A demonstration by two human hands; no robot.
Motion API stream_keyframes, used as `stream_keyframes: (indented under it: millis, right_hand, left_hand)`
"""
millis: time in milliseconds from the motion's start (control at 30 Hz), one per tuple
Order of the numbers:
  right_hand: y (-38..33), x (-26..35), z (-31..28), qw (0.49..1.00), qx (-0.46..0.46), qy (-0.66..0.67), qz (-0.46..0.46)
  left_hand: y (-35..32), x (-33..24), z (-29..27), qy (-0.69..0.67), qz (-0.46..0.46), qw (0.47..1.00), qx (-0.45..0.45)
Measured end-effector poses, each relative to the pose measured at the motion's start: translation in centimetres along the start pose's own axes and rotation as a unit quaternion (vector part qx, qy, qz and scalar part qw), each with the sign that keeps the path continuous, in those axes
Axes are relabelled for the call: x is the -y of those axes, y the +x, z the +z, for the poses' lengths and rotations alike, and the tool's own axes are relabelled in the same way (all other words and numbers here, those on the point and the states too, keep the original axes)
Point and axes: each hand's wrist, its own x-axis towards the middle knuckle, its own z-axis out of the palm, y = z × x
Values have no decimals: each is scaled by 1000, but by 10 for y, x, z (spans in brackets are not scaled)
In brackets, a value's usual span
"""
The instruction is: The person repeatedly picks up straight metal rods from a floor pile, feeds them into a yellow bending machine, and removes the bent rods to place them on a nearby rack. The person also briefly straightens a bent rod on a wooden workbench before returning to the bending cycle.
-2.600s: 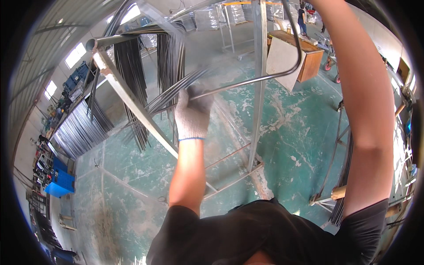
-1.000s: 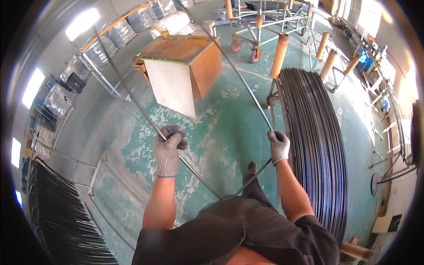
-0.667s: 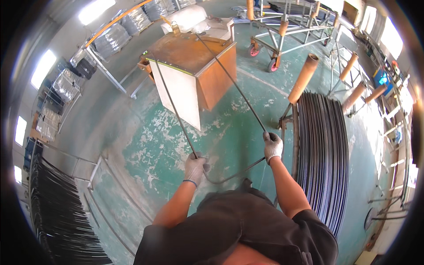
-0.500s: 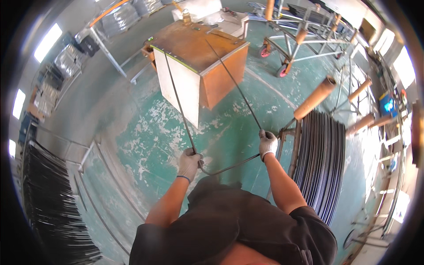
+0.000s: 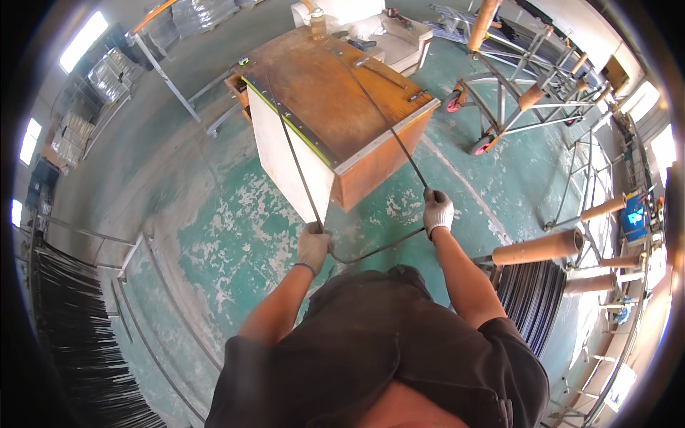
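We see clear plastic-wrapped silvery bundles [image 5: 118, 71] stacked along the far left wall, and more such wrapped bundles [image 5: 68, 139] lower on the same side. Another pale wrapped stack [image 5: 196, 13] sits at the top edge, beyond the rust-brown table [image 5: 342, 100]. We make out no labels, signs or screens clearly enough to tell.
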Motion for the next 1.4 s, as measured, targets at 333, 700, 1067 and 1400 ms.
stream_keyframes:
  millis: [333,700,1067,1400]
  right_hand:
    - [231,32,162,994,108,-33,-12]
    - [360,77,207,817,278,-304,-403]
    - [346,59,209,752,382,-264,-467]
    - [339,61,213,752,358,-286,-474]
  left_hand:
    - [214,-58,67,85,41,982,-161]
    - [276,-99,182,449,142,863,-182]
    - [286,-93,198,563,124,811,-96]
    - [280,-95,185,564,131,813,-61]
